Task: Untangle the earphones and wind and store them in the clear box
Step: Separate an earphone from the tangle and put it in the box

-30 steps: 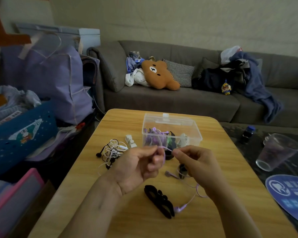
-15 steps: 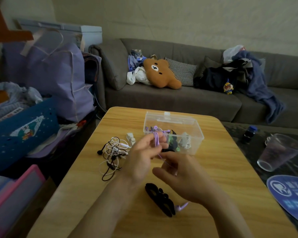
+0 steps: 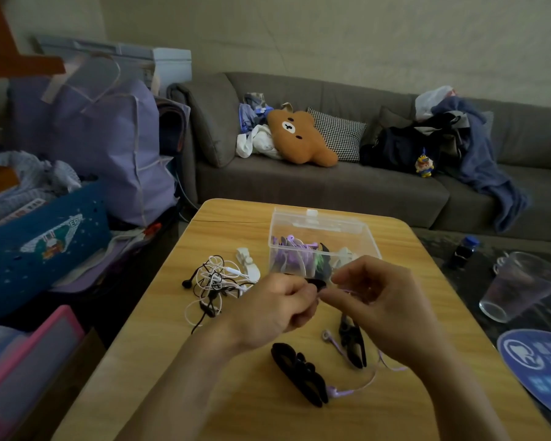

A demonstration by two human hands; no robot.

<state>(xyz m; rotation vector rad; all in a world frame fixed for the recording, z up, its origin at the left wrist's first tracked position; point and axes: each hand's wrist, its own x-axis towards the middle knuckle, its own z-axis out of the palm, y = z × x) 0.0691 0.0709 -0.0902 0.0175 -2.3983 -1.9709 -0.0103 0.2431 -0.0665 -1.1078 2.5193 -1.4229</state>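
- Two hands are working above one wooden table. The left hand and the right hand are meeting fingertip to fingertip, just in front of the clear box.
- Both hands are having curled fingers, and they are pinching the thin cord of the purple earphones between them. A small dark piece is also showing at the left fingertips, but I cannot tell what it is.
- This cord is hanging down under the right hand to the table. Two purple earbuds are lying there — one beside the black clip, one touching the black cloth piece.
- The one clear box is standing on the far half of the table, and it is holding purple wound earphones and some dark and white items; the count I cannot tell.
- One tangle of white and black earphones is lying left of the box, near the left hand.
- One white clip is lying between the tangle and the box.
- One clear cup is lying tilted at the right, off the table.
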